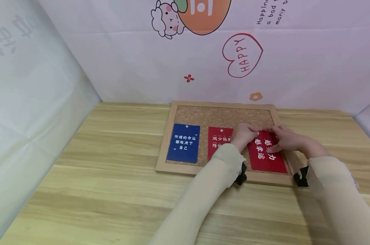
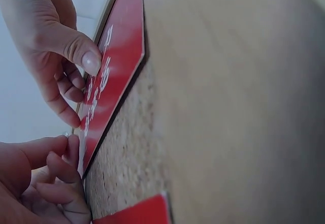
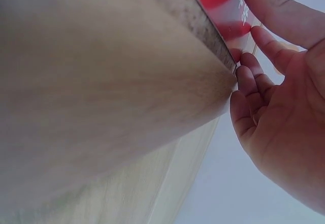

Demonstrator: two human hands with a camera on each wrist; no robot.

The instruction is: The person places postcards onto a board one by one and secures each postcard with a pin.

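A framed cork board (image 1: 224, 114) lies on the wooden table with a blue card (image 1: 185, 154) at its left and a red card (image 1: 214, 136) in the middle. A second red card (image 1: 266, 163) with white characters lies at its right end. At that card's top edge my left hand (image 1: 243, 134) pinches a small pushpin (image 2: 67, 134) between thumb and forefinger. My right hand (image 1: 287, 139) rests on the right red card, its thumb (image 2: 91, 61) on the face and its other fingers by the upper right edge. My left hand and sleeve partly cover the middle card.
Silver pins (image 1: 221, 130) sit at the tops of the blue and middle cards. The board's wooden frame (image 1: 188, 169) rises around the cork. Behind the board stands a white printed backdrop (image 1: 127, 68), and a pale sheet (image 1: 26, 102) hangs at the left.
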